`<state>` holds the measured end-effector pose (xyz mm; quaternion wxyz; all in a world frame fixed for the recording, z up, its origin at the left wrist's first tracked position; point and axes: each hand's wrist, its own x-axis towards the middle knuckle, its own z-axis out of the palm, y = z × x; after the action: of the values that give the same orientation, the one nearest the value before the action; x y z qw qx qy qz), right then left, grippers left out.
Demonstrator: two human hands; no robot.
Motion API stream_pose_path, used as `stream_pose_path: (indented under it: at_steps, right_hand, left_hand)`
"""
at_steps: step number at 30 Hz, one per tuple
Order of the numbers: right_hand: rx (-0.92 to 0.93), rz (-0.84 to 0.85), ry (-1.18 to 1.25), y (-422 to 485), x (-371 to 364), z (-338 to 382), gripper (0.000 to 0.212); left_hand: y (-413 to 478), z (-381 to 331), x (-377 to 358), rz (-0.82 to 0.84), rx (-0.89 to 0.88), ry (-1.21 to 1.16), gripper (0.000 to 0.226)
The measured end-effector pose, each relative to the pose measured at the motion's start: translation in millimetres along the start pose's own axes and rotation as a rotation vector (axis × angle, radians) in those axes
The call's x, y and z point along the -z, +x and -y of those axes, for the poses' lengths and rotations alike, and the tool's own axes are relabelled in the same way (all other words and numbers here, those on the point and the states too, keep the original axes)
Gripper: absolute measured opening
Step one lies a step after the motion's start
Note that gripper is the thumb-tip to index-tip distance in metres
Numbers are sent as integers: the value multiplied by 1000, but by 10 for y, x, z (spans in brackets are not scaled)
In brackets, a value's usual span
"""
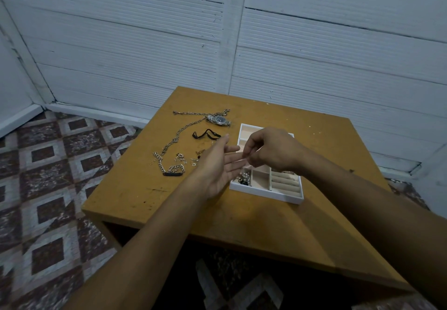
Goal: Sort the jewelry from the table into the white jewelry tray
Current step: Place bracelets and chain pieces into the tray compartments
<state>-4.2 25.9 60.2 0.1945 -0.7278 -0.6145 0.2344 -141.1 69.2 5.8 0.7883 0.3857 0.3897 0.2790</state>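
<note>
while the left hand (217,164) lies palm up, fingers straight and apart, over the left edge of the white compartmented jewelry tray (266,195), it seems to serve as a small dish held close so little pieces drop short. the right hand (268,152) reaches across the tray with its fingertips drawn together at the left hand's fingers, probably plucking something tiny. whether anything is clamped there cannot be told. most jewelry lies on the orange-brown wooden table (145,196), left of the tray: a silver wristwatch (219,119), a long silver link chain (179,132), a black cord (206,134), a chunky chain bracelet with a black plate (169,168) and small scattered earrings (183,158). pearly beads (242,178) sit in the tray's near-left compartment.
</note>
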Motion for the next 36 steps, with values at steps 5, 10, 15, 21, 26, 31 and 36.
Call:
stream_pose_path:
  at_steps: [5,10,15,21,26,31,36]
  right_hand:
    - [1,22,69,18,-30,-22,10]
    - [59,-36,39,111,-156,-15,13]
    - [102,-44,2,218,-351,16,19]
    - [131,-43,-145,337,-593,42,17]
    - [116,-103,-227,470,-729,72,13]
    - [60,-135,-281,665,-856,109,11]
    - [12,-126,-385,830,-951,163,20]
  left_hand:
    - [-82,-78,160,-79,-215,299,28]
    - [-121,-151,554,-197,-460,802,20]
    - [-179,-179,860,-243,-540,990,19]
    - [-216,-150,1020,-283,-594,1130,19]
    - [-206,-80,1091,-309,-613,1261,19]
    - [-165,10,1153,-330,-640,1341,23]
    - [-102,95,1106,-348,-682,1360,24]
